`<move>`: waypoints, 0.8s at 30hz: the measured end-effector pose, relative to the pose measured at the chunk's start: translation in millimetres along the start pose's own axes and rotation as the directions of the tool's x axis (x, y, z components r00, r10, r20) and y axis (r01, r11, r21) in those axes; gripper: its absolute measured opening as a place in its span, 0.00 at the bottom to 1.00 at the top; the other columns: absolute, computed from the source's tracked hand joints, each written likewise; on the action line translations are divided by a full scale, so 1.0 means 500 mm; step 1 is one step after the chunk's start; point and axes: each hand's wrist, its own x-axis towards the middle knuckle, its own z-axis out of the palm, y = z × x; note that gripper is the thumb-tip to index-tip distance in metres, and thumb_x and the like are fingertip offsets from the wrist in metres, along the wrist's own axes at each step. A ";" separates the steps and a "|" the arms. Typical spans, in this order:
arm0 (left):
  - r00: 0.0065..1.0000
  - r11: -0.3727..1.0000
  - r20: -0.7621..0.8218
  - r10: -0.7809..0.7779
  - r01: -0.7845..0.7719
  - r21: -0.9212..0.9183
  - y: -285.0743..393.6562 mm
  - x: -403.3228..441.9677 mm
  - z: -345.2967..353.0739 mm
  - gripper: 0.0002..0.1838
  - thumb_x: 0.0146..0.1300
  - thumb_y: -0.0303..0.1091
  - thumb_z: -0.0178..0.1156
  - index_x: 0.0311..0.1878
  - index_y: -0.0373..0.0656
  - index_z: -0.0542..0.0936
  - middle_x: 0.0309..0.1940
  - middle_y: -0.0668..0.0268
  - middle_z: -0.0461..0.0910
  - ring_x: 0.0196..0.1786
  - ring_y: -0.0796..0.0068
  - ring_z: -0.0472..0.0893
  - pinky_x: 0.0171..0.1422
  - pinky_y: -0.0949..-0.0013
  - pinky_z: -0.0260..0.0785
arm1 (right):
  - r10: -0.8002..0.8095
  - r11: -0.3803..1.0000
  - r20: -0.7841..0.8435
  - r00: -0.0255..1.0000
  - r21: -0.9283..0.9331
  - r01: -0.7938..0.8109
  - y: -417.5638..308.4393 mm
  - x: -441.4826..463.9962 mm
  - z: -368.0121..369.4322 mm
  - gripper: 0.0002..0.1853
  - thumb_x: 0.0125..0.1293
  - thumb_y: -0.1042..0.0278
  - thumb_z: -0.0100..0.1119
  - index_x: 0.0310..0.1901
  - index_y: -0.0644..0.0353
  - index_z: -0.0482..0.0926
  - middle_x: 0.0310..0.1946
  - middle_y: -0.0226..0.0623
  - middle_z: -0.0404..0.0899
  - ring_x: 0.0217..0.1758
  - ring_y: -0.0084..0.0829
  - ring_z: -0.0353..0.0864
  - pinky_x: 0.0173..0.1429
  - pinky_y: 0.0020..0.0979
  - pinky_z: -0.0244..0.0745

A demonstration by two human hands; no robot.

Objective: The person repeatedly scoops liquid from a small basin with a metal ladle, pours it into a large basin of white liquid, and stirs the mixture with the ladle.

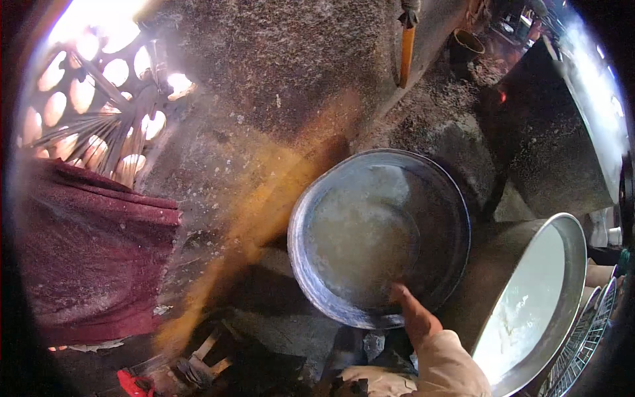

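My right hand [418, 317] reaches from the bottom over the near rim of a wide round metal basin [303, 264]. Its fingertips are over or in the basin, and blur hides whether they pinch anything. Cloudy greyish liquid [357, 245] lies in the basin. Just right of my sleeve [450, 367] stands a large metal pot [574, 264] holding white, milky liquid [526, 311]. My left hand is out of sight; some beige cloth [377, 380] shows at the bottom edge.
A maroon cloth [99, 258] hangs at left below a wall with bright round holes [83, 92]. A wooden-handled tool [407, 56] is at the top. A dark pot [468, 43] and a big dark block [549, 132] stand upper right. A wire rack [582, 351] lies lower right.
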 end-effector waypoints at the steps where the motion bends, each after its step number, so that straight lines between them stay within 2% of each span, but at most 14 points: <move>1: 1.000 1.000 -0.001 -0.020 0.020 0.002 0.003 -0.006 0.006 0.26 0.66 0.43 0.55 0.65 0.46 0.66 0.58 0.58 0.70 0.53 0.60 0.74 0.58 0.53 0.68 | 0.063 0.997 0.047 0.997 -0.036 -0.062 0.018 -0.005 -0.001 0.35 0.62 0.36 0.52 0.57 0.61 0.72 0.38 0.33 0.76 0.37 0.31 0.74 0.43 0.39 0.71; 4: 0.998 0.998 0.009 -0.060 0.060 0.005 0.030 -0.032 0.012 0.26 0.66 0.43 0.55 0.65 0.46 0.66 0.58 0.58 0.70 0.53 0.60 0.74 0.57 0.53 0.68 | 0.254 0.960 0.175 0.951 -0.163 -0.227 -0.001 -0.017 0.101 0.42 0.58 0.32 0.54 0.62 0.62 0.67 0.38 0.30 0.75 0.37 0.28 0.72 0.43 0.37 0.70; 6: 0.997 0.997 0.021 -0.077 0.077 0.008 0.037 -0.043 0.020 0.26 0.66 0.43 0.55 0.65 0.46 0.66 0.58 0.58 0.70 0.53 0.59 0.74 0.57 0.53 0.69 | 0.235 0.954 0.257 0.937 -0.246 -0.172 -0.054 -0.005 0.177 0.46 0.48 0.24 0.56 0.51 0.64 0.74 0.41 0.37 0.75 0.39 0.30 0.75 0.39 0.37 0.73; 7: 0.996 0.997 0.031 -0.078 0.078 0.011 0.039 -0.048 0.022 0.26 0.66 0.43 0.55 0.65 0.46 0.66 0.58 0.58 0.70 0.53 0.59 0.74 0.57 0.53 0.69 | 0.015 1.000 0.294 0.956 -0.011 -0.012 -0.058 0.000 0.234 0.35 0.52 0.35 0.62 0.44 0.64 0.75 0.34 0.36 0.76 0.30 0.30 0.76 0.32 0.34 0.72; 8: 0.996 0.997 0.040 -0.079 0.079 0.009 0.042 -0.055 0.022 0.26 0.66 0.43 0.55 0.65 0.46 0.66 0.58 0.58 0.70 0.52 0.59 0.74 0.57 0.53 0.69 | 0.011 1.000 0.301 0.954 -0.015 -0.007 -0.076 0.010 0.266 0.35 0.52 0.35 0.62 0.44 0.64 0.75 0.34 0.36 0.76 0.30 0.30 0.76 0.32 0.34 0.72; 9: 0.996 0.997 0.053 -0.074 0.074 0.007 0.041 -0.059 0.024 0.26 0.66 0.43 0.55 0.65 0.46 0.66 0.58 0.58 0.70 0.52 0.59 0.74 0.57 0.53 0.69 | 0.366 0.931 0.110 0.924 -0.045 -0.363 -0.099 0.022 0.291 0.27 0.56 0.43 0.62 0.41 0.63 0.75 0.31 0.35 0.76 0.27 0.29 0.75 0.29 0.32 0.70; 10: 0.995 0.998 0.068 -0.067 0.067 0.003 0.044 -0.061 0.029 0.26 0.66 0.43 0.55 0.65 0.46 0.66 0.58 0.58 0.70 0.52 0.59 0.74 0.57 0.53 0.69 | 0.665 0.744 -0.086 0.741 -0.004 -0.668 -0.122 0.032 0.312 0.19 0.59 0.52 0.61 0.38 0.62 0.74 0.28 0.34 0.75 0.23 0.29 0.73 0.26 0.30 0.68; 12: 0.992 0.999 0.112 -0.050 0.052 -0.015 0.039 -0.065 0.032 0.26 0.66 0.43 0.56 0.65 0.46 0.66 0.58 0.59 0.70 0.52 0.59 0.74 0.57 0.53 0.69 | 0.754 0.627 -0.149 0.640 -0.130 -0.768 -0.170 0.036 0.363 0.15 0.61 0.50 0.54 0.28 0.52 0.70 0.22 0.28 0.70 0.20 0.27 0.70 0.25 0.33 0.65; 16: 0.952 0.994 0.303 -0.027 0.057 -0.091 0.029 -0.062 0.039 0.26 0.66 0.43 0.56 0.65 0.46 0.67 0.57 0.59 0.70 0.52 0.59 0.75 0.57 0.53 0.69 | 0.715 0.700 -0.022 0.699 0.025 -0.714 -0.296 -0.028 0.468 0.12 0.64 0.57 0.48 0.26 0.53 0.69 0.21 0.25 0.68 0.21 0.25 0.71 0.25 0.33 0.66; 17: 0.998 0.999 0.058 0.000 -0.002 0.036 0.015 -0.042 0.072 0.27 0.65 0.43 0.56 0.65 0.46 0.66 0.58 0.59 0.70 0.51 0.59 0.75 0.56 0.52 0.69 | 0.680 0.718 -0.058 0.730 -0.148 -0.680 -0.365 -0.057 0.528 0.13 0.64 0.56 0.46 0.25 0.52 0.69 0.21 0.24 0.67 0.21 0.26 0.70 0.26 0.33 0.66; 18: 0.997 0.999 0.081 0.013 -0.016 0.038 0.004 -0.034 0.085 0.27 0.65 0.43 0.56 0.65 0.46 0.66 0.58 0.59 0.70 0.51 0.59 0.75 0.56 0.52 0.69 | 0.639 0.709 -0.088 0.764 -0.318 -0.629 -0.426 -0.073 0.573 0.14 0.64 0.55 0.43 0.25 0.52 0.69 0.20 0.24 0.66 0.22 0.26 0.69 0.27 0.34 0.66; 20: 0.956 0.977 0.221 0.195 -0.208 0.037 -0.001 -0.038 0.112 0.28 0.65 0.44 0.57 0.67 0.48 0.65 0.61 0.59 0.68 0.52 0.59 0.74 0.56 0.50 0.69 | 0.707 0.703 -0.001 0.707 -0.107 -0.703 -0.536 -0.125 0.592 0.08 0.63 0.64 0.51 0.28 0.53 0.68 0.22 0.26 0.67 0.22 0.25 0.69 0.26 0.31 0.66; 21: 0.980 0.997 0.198 0.030 -0.017 -0.070 0.025 -0.075 0.146 0.29 0.63 0.44 0.59 0.67 0.54 0.65 0.62 0.60 0.67 0.59 0.63 0.71 0.61 0.48 0.64 | 0.737 0.675 0.042 0.674 -0.005 -0.738 -0.592 -0.151 0.601 0.07 0.62 0.68 0.55 0.29 0.54 0.68 0.22 0.28 0.67 0.23 0.24 0.69 0.26 0.30 0.66; 24: 0.963 0.996 0.258 0.076 -0.061 -0.066 -0.043 0.064 0.189 0.25 0.64 0.43 0.56 0.64 0.51 0.67 0.53 0.59 0.73 0.48 0.65 0.75 0.47 0.56 0.66 | 0.649 0.568 -0.307 0.696 -0.412 -0.712 -0.780 -0.263 0.669 0.04 0.62 0.74 0.56 0.35 0.59 0.70 0.25 0.29 0.70 0.22 0.21 0.69 0.23 0.27 0.67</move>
